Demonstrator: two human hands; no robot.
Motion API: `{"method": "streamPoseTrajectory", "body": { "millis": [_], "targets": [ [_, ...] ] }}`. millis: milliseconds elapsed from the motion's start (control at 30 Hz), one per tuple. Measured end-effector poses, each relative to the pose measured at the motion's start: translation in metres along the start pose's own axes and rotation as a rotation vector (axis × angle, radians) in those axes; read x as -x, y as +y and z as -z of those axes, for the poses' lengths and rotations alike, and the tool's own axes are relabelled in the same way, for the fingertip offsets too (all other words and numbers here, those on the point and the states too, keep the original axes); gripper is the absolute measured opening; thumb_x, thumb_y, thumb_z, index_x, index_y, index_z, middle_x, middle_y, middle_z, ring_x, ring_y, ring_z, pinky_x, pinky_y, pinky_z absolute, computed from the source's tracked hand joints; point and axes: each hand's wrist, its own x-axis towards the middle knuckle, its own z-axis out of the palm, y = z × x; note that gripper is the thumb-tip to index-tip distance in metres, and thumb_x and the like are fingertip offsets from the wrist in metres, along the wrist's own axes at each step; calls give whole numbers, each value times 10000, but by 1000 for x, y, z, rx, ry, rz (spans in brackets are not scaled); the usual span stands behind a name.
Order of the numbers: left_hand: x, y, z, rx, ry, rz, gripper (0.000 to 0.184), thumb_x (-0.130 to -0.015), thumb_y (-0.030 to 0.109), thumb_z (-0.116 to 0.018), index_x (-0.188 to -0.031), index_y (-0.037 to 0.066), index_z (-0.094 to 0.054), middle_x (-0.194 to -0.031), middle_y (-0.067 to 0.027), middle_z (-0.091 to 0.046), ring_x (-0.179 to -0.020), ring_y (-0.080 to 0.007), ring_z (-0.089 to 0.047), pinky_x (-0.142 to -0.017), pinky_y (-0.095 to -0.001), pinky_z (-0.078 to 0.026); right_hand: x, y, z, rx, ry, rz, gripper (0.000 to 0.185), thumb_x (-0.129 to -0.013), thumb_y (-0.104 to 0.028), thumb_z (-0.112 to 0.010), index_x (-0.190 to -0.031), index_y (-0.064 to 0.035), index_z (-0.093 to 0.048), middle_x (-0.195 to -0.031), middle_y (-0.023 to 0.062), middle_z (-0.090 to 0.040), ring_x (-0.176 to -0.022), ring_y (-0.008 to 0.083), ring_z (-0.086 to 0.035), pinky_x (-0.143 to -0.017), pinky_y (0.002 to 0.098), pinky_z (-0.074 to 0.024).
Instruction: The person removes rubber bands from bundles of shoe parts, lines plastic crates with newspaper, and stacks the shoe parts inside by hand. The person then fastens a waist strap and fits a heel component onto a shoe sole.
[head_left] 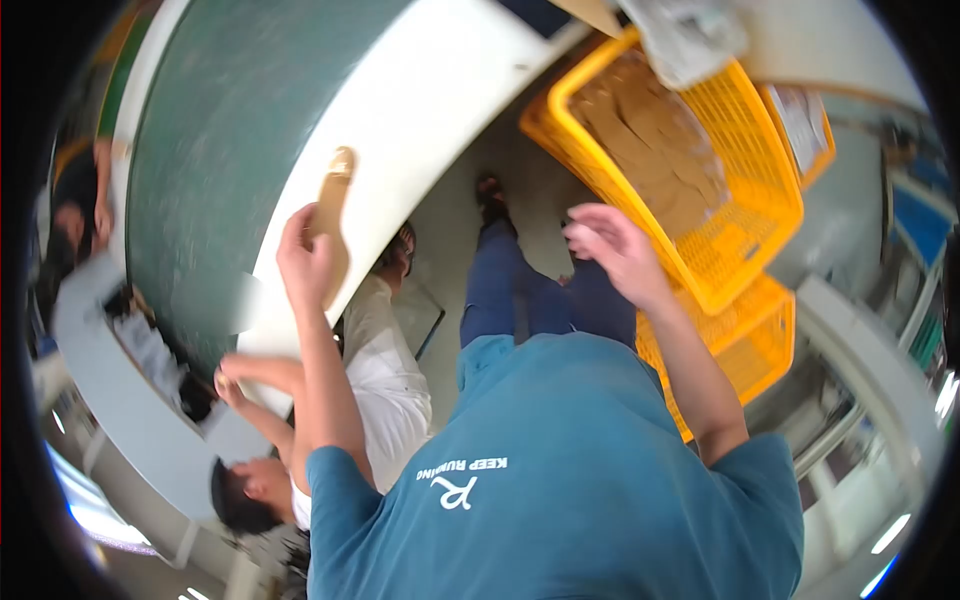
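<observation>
My left hand pinches a long tan, sole-shaped piece between thumb and fingers, over the edge of the white work surface. The far end of the piece is shiny and gold-coloured. My right hand is raised beside a yellow basket, its fingers loosely bent and apart, slightly blurred, with nothing visible in it. Many flat tan pieces in clear plastic lie in that basket.
A green belt or mat runs beside the white surface. Below the upper basket is another yellow basket. A co-worker in white sits close on my left, and another person is across the green surface. Grey plastic hangs over the basket's rim.
</observation>
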Motion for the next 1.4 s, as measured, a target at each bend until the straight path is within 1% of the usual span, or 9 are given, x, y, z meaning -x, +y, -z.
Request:
{"method": "streamPoseTrajectory", "body": {
  "millis": [200,300,367,500,633,833,1033,1167,1400],
  "targets": [
    [55,259,-165,202,-682,-484,500,-788,-69,-559,-1251,41,-711,-1138,-153,-646,-1001,-311,-657,-902,-344,-541,18,9,15,-638,90,206,404,-1041,-159,-693,-1406,-47,-562,-1288,60,-650,-1196,136,-626,-1017,342,-540],
    [53,319,-212,182,-734,-657,487,-871,-16,-672,-1354,34,-640,-1210,-148,-639,-1124,-287,-652,-974,-377,-535,35,24,92,-707,395,208,281,-1049,-135,-664,-1316,-56,-630,-1238,42,-687,-1127,143,-665,-990,360,-568],
    [9,304,-255,153,-338,-856,452,-923,96,-751,-1348,8,-623,-1252,-151,-627,-1137,-293,-644,-992,-392,-536,33,46,166,-735,599,326,220,-1043,-159,-673,-1231,-48,-648,-1247,60,-699,-1102,171,-686,-957,363,-580],
    [-116,212,-289,-178,241,-531,409,-950,230,-751,-1269,-9,-656,-1241,-201,-630,-1152,-360,-590,-985,-455,-512,3,132,320,-1011,750,246,217,-1052,-94,-627,-1263,-46,-609,-1260,101,-679,-1182,227,-648,-1063,411,-533],
    [-147,123,-309,-716,469,-496,549,-1010,478,-561,-1252,-12,-613,-1227,-234,-602,-1165,-446,-556,-998,-573,-455,-58,240,386,-1346,908,28,250,-1041,-49,-614,-1290,-53,-588,-1277,124,-649,-1249,271,-606,-1169,459,-473],
    [-133,143,-318,-653,449,-394,546,-996,455,-519,-1248,-23,-594,-1248,-252,-577,-1195,-436,-526,-1023,-579,-421,-123,294,398,-1620,1021,15,294,-1022,-23,-620,-1311,-69,-589,-1276,112,-650,-1233,280,-608,-1152,495,-490],
    [-129,149,-318,-667,426,-386,501,-989,399,-532,-1244,-29,-593,-1237,-273,-571,-1191,-461,-527,-1028,-585,-420,-135,324,429,-1391,1098,-79,287,-1021,-76,-614,-1307,-76,-596,-1305,136,-663,-1283,292,-604,-1108,545,-517],
    [-131,149,-317,-688,455,-396,487,-961,353,-562,-1276,-18,-561,-1234,-267,-581,-1170,-456,-552,-1007,-570,-444,-114,314,416,-1150,1060,-524,322,-1028,-167,-619,-1325,-43,-608,-1332,174,-674,-1259,312,-637,-1057,513,-550],
    [-128,152,-306,-608,501,-411,482,-919,305,-649,-1258,-34,-597,-1329,-222,-585,-1276,-411,-530,-1081,-542,-411,8,197,290,-153,634,12,256,-1081,-260,-634,-1189,-33,-678,-962,41,-721,-829,124,-663,-774,273,-552]
  ]
}}
